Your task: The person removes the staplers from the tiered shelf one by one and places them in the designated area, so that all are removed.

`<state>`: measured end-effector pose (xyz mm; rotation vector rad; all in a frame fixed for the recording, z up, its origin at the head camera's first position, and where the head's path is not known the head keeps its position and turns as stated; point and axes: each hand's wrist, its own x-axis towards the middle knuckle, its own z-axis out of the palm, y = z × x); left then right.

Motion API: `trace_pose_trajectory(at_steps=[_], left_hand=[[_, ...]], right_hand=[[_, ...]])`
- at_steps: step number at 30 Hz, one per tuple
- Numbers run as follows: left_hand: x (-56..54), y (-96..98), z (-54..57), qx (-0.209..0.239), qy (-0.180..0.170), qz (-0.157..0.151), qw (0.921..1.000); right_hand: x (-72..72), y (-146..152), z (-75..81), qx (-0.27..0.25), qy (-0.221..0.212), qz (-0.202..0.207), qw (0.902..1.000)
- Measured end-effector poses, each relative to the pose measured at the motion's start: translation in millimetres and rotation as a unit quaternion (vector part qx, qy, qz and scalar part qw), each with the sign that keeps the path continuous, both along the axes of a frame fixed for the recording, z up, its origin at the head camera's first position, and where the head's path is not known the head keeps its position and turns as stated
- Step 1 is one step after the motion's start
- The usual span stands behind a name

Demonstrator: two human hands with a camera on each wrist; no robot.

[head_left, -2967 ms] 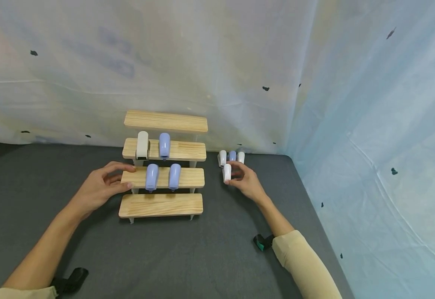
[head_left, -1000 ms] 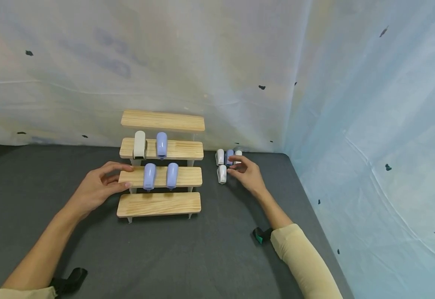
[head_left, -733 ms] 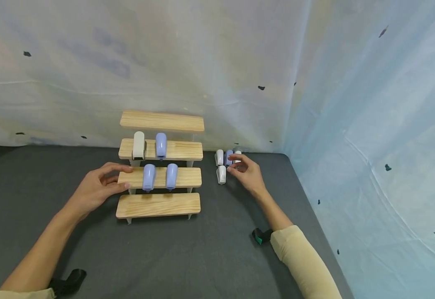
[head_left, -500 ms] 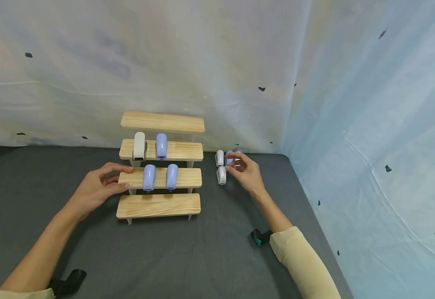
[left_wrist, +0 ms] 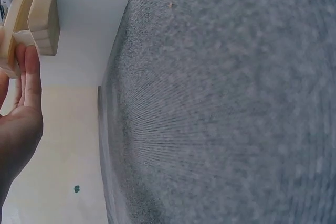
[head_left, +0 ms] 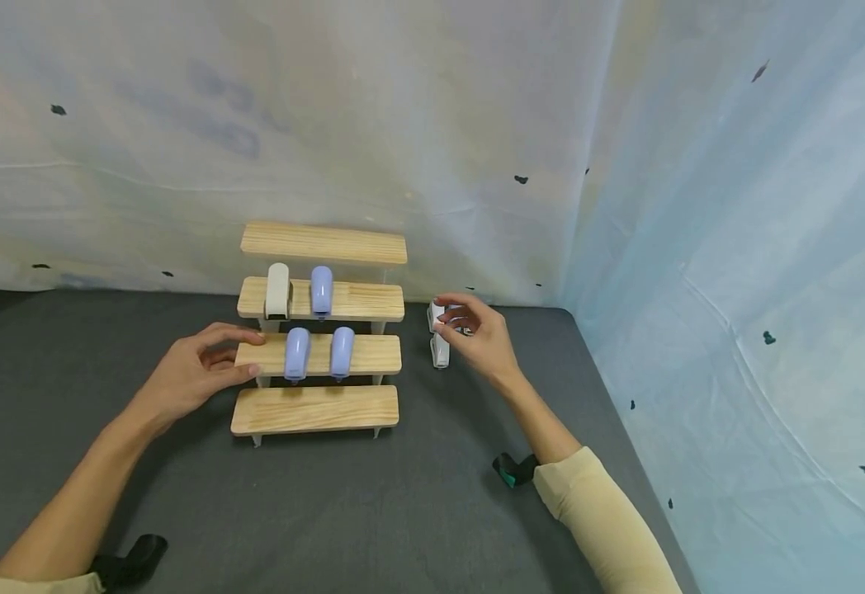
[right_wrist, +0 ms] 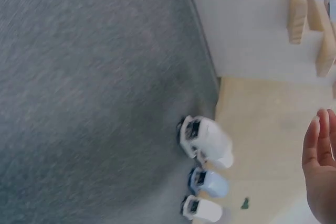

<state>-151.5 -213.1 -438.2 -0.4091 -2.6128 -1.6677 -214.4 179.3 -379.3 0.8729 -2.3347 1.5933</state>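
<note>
My left hand (head_left: pixel 193 371) grips the left end of a tiered wooden display stand (head_left: pixel 317 408), thumb and fingers around one of its middle boards. On the stand sit a white mini stapler (head_left: pixel 278 290) and a blue mini stapler (head_left: pixel 321 290), with two blue staplers one tier lower. My right hand (head_left: pixel 483 340) hovers, fingers relaxed and holding nothing, over loose staplers at the stand's right. A front white stapler (head_left: pixel 440 351) shows below its thumb; a back white stapler (head_left: pixel 436 315) is partly covered. The right wrist view shows a blue stapler (right_wrist: pixel 210 182) and another white stapler (right_wrist: pixel 202 210), mostly hidden from the head view.
Dark grey cloth (head_left: pixel 314 511) covers the table. A pale sheet (head_left: pixel 440 124) hangs behind, and a bluish sheet (head_left: pixel 759 289) hangs at the right. Black wrist mounts (head_left: pixel 131 561) sit on both forearms.
Three seconds ago my right fingers held the front white stapler; they let it go. The right hand has since moved left and slightly up over the group. My left hand stays put.
</note>
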Motion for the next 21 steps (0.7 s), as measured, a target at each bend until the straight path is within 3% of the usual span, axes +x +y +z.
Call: trace_pose_trajectory(at_steps=[6,21], left_hand=[[-0.8,-1.5,0.2,0.002,-0.001,-0.008,1.0],[-1.4,0.9,-2.9,0.016,0.005,-0.012,0.9998]], right_hand=[[5.4,-11,13.3,0.026,0.037,0.016,0.9989],[5.7,-38,32.2,0.027,0.042,0.067,0.9965]])
